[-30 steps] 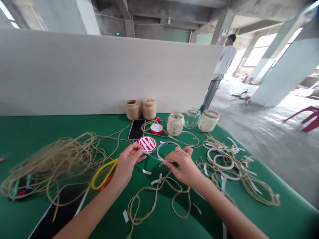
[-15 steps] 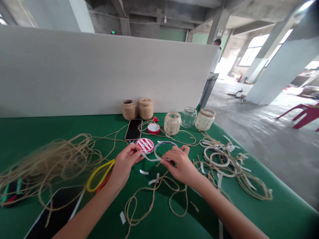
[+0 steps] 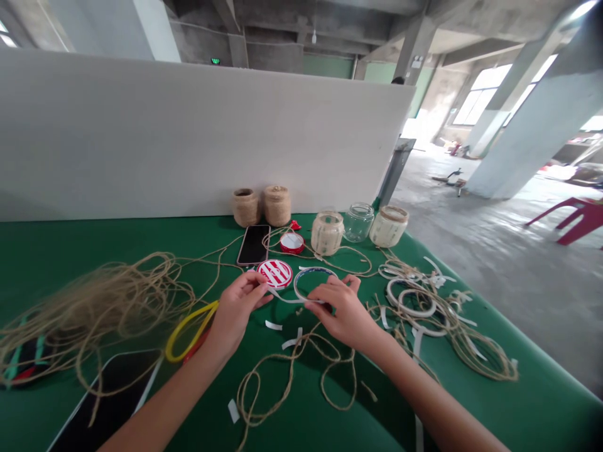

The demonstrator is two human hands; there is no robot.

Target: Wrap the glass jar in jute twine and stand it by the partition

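Between my two hands runs a short, sagging length of white tape. My left hand [image 3: 242, 307] pinches its free end beside a red-and-white striped round lid [image 3: 275, 274]. My right hand [image 3: 340, 309] grips the roll of tape [image 3: 298, 284] by its near edge, and the ring's far side shows beyond my fingers. Beneath the hands lie small cut strips of tape [image 3: 293, 339] and a loose length of jute twine [image 3: 287, 358]. Yellow-handled scissors [image 3: 174, 348] rest by my left wrist, partly covered by my forearm.
Twine-wrapped jars [image 3: 277, 207], a clear glass jar [image 3: 358, 223] and tape-striped jars [image 3: 326, 233] stand at the back. A phone [image 3: 254, 245] lies before them. A twine tangle [image 3: 117, 307] spreads left, above a dark tablet [image 3: 108, 402]. Tape rings [image 3: 417, 298] and twine lie right.
My hands hold nearly the same pose with the tape between them. The whole view has shifted very slightly. A person behind the white partition has moved mostly out of sight.
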